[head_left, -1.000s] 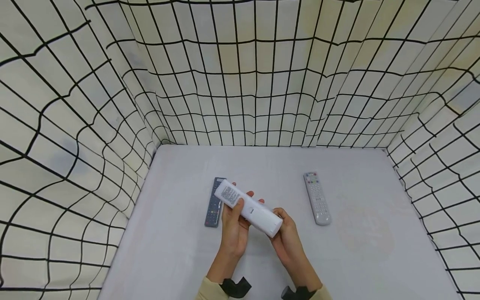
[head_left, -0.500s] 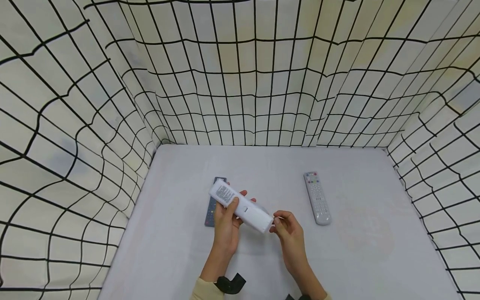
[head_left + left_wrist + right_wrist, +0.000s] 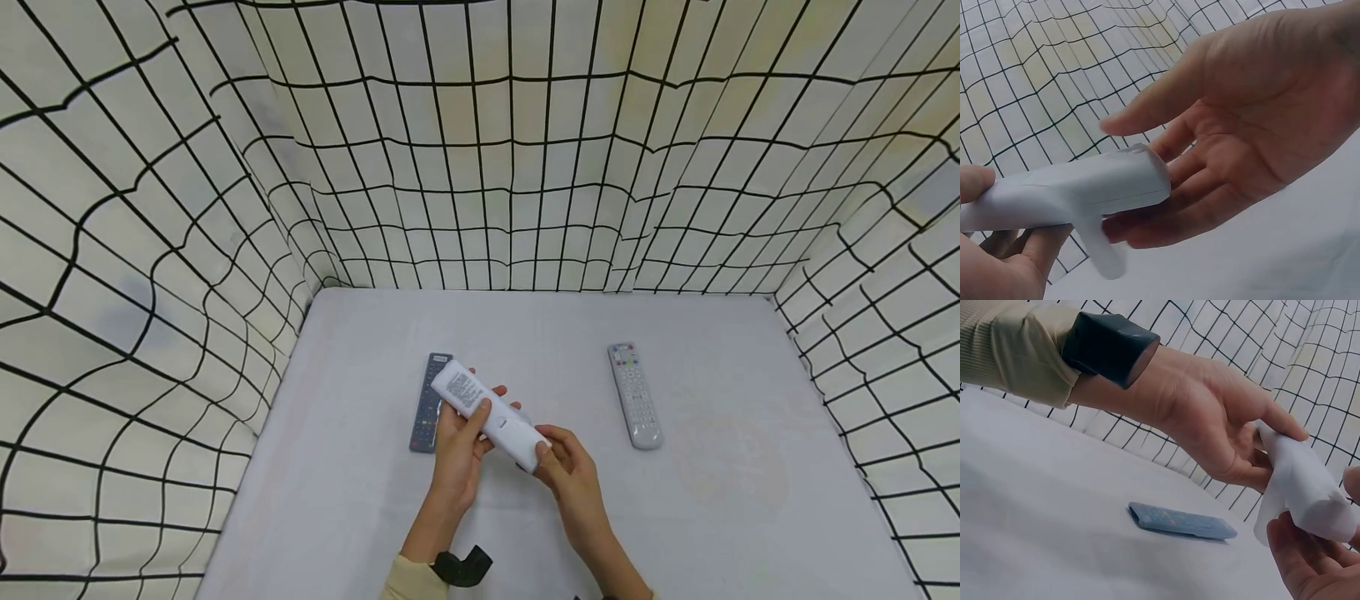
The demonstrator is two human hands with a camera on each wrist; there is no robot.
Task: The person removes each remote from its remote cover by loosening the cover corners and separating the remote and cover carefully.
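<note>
My left hand point(image 3: 457, 458) grips a white remote point(image 3: 487, 412) around its middle, thumb on top, holding it above the table with its labelled back facing up. My right hand point(image 3: 570, 475) holds the remote's near end between thumb and fingers. In the left wrist view the right hand point(image 3: 1254, 112) cradles the tip of the remote point(image 3: 1085, 187) from below, and a thin white flap hangs under the remote. In the right wrist view the left hand point(image 3: 1204, 419) grips the remote point(image 3: 1310, 487), with right fingers point(image 3: 1310, 562) beneath it.
A dark remote point(image 3: 424, 412) lies on the grey table point(image 3: 712, 483) just left of my hands, also visible as the dark remote point(image 3: 1179, 522) from the right wrist. A light grey remote point(image 3: 633, 396) lies to the right. Grid-patterned cloth walls point(image 3: 480, 167) enclose three sides.
The right hand let go of the white remote's near end, then came back and holds it again. The left hand kept its grip, shifting the remote slightly.
</note>
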